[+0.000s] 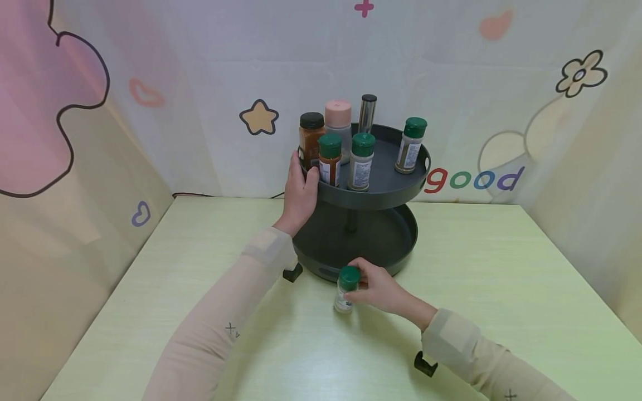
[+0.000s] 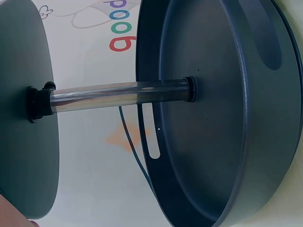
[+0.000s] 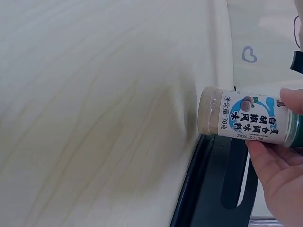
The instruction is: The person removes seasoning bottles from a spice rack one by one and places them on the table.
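Currently pinching a white-labelled, green-capped cylindrical bottle in the right hand, just in front of a dark-grey two-tier stand. Resting the spread left hand against its upper tier, mostly cropped from left-wrist view.

With my right hand I am pinching a small, clear, cylindrical seasoning jar of pale beige powder, my digits pressing its opposite sides near the green cap. Its white-and-blue paper label is showing Chinese characters and a picture of round berries. Just beside the jar, a dark grey tray wall with a rounded slot is running along the pale wood-grain tabletop. Beyond, a whitish backdrop is displaying a bluish heart outline.
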### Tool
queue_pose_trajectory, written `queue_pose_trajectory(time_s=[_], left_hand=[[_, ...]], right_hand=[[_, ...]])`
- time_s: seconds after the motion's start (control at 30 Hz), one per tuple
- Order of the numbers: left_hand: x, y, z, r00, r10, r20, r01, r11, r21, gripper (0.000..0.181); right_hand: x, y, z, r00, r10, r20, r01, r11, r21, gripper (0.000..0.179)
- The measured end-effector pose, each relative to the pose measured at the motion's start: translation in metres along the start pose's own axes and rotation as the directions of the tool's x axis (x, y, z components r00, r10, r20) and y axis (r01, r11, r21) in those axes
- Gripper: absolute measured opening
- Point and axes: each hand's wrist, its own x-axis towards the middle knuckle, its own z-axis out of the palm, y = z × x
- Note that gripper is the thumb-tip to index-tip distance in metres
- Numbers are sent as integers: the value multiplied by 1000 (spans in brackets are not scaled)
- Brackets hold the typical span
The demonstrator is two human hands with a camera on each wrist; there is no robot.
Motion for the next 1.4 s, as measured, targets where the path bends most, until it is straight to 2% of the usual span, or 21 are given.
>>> queue_pose_trajectory(time_s=[0.47,1.1,1.4], left_hand=[[0,0,0,1000,2,1,-2,1000,4,63],[0,-1,0,1000,6,6,-6,1000,9,63],[0,-1,0,1000,8,-2,-8,1000,5,63]], right_hand=[[-1,1,2,1000,25,-15,-25,1000,-7,41],[-3,6,3,999,-39,-10,38,998,-42,43],[-2,8,4,999,-45,-9,45,999,-29,45]])
